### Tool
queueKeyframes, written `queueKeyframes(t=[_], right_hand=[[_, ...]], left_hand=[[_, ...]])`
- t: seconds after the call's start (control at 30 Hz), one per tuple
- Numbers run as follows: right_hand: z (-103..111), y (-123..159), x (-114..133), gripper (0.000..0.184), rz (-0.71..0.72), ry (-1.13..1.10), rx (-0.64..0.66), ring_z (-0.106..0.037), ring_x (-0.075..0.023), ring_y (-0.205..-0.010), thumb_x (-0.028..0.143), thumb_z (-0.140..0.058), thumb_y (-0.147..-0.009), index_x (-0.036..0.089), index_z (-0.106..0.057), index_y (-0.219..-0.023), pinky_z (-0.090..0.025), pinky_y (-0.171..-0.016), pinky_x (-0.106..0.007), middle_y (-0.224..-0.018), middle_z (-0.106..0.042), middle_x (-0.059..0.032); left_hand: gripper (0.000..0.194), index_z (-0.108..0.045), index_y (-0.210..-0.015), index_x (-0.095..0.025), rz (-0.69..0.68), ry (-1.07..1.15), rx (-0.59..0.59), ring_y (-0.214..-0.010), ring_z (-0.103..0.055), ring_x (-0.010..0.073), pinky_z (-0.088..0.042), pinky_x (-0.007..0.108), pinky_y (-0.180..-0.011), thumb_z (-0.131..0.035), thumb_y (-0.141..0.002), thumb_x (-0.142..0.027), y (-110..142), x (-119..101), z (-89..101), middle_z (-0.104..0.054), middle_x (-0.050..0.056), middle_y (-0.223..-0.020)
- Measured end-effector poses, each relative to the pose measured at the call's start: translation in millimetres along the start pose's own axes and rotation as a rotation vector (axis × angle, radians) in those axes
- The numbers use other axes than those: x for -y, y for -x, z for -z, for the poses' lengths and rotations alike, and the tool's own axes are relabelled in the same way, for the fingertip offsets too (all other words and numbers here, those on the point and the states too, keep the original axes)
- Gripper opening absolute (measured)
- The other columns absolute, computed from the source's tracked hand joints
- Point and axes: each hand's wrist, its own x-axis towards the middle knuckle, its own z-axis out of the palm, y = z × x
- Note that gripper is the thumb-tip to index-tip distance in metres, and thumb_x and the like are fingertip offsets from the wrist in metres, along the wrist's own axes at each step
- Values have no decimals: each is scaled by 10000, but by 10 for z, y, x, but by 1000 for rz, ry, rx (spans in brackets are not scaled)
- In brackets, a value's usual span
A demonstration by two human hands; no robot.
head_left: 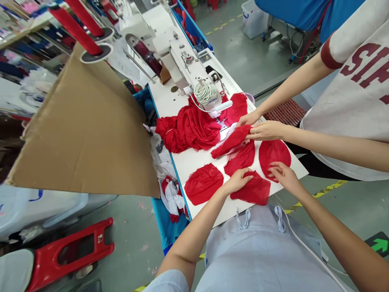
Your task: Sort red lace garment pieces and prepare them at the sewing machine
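1. Head view: across the white tabletop, the person's left hand reaches in from the near side, its bent fingers on the far-left, lacy edge of the near red piece. I can't tell whether they pinch the cloth or only rest on it.
2. The right hand is at the near edge of the oval red piece, over on the right. Its fingers are curled; whether they grip the edge, I can't make out.
3. Another red piece lies apart on the left, and a red heap sits farther off, beside the sewing machine.
4. On the right, a co-worker's hands hold a red-and-white piece above the middle of the tabletop.
5. To my eye, the step in hand is handling and arranging loose pieces by hand. The next move seems to call for a light hold on one edge at a time, since such thin cloth could crease, and for keeping clear of the co-worker.
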Motion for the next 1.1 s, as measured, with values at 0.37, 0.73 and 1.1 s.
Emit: queueKeyframes(t=[0.37,0.73,1.1], right_hand=[[217,-621,152,205,557,282,326,-625,-258,-947,105,-567,-776,224,-732,-753,-440,-646,-336,-1275,-672,-74],[342,-598,362,233,436,138,250,-598,-250,-799,320,-577,-840,221,-680,-656,-379,-693,-351,-704,-705,-72],[346,-365,420,250,318,-233,220,-632,-190,-718,155,-414,-786,228,-652,-764,-505,-686,-317,-795,-670,-38]], left_hand=[[245,-688,-915,-147,128,337,59,-878,-636,177,-473,309,-860,-690,-824,-375,92,40,58,-712,47,-934],[465,-694,-898,-140,175,521,18,-811,-634,151,-460,288,-818,-806,-672,-531,175,-77,152,-711,36,-868],[478,-685,-888,-137,141,483,87,-750,-602,137,-453,271,-753,-787,-683,-556,216,-179,138,-682,24,-824]])
